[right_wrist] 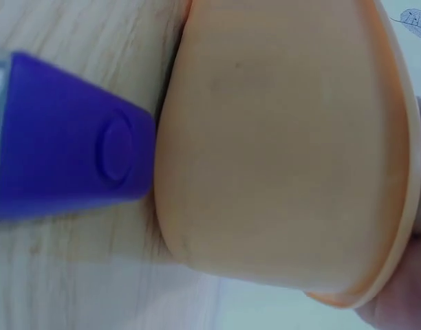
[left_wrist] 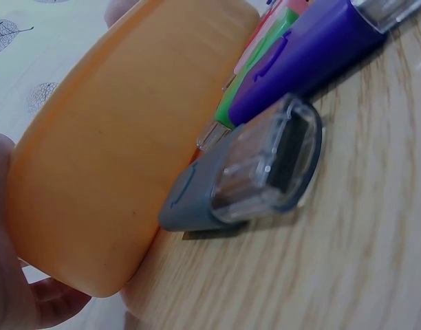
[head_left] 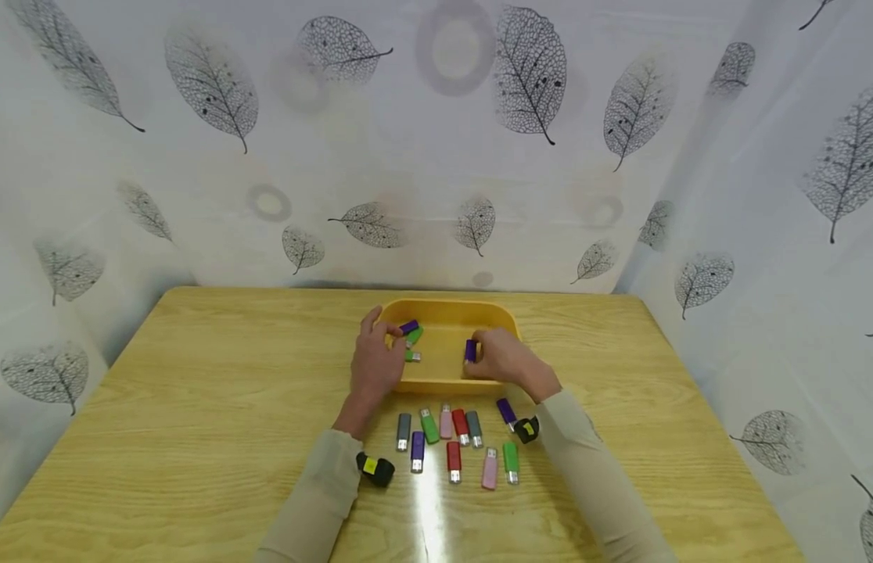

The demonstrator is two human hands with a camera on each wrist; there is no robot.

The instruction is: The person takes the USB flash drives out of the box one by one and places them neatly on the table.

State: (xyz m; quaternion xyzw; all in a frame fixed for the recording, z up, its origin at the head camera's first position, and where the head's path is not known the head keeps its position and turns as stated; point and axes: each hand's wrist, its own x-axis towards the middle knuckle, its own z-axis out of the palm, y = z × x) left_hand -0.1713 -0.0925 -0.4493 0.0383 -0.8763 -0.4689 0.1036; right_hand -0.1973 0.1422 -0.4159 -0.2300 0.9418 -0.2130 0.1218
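Note:
A shallow yellow tray (head_left: 450, 385) lies on the table, with green USB sticks (head_left: 414, 336) and a purple one (head_left: 409, 327) in its left part. At the tray's left end is my left hand (head_left: 378, 361), thumb side over the rim and fingers round the outer wall in the left wrist view. My right hand (head_left: 505, 360) reaches over the right rim and pinches a purple USB stick (head_left: 470, 350) above the tray floor. In the right wrist view the tray wall (right_wrist: 286, 144) hides most of that hand.
In front of the tray lie several USB sticks: grey (head_left: 404, 432), red (head_left: 454, 460), pink (head_left: 490, 469), green (head_left: 511, 461) and purple (head_left: 505, 411). Black wrist cameras (head_left: 375, 469) hang close over the table beside them. A leaf-patterned curtain (head_left: 436, 156) stands behind the table.

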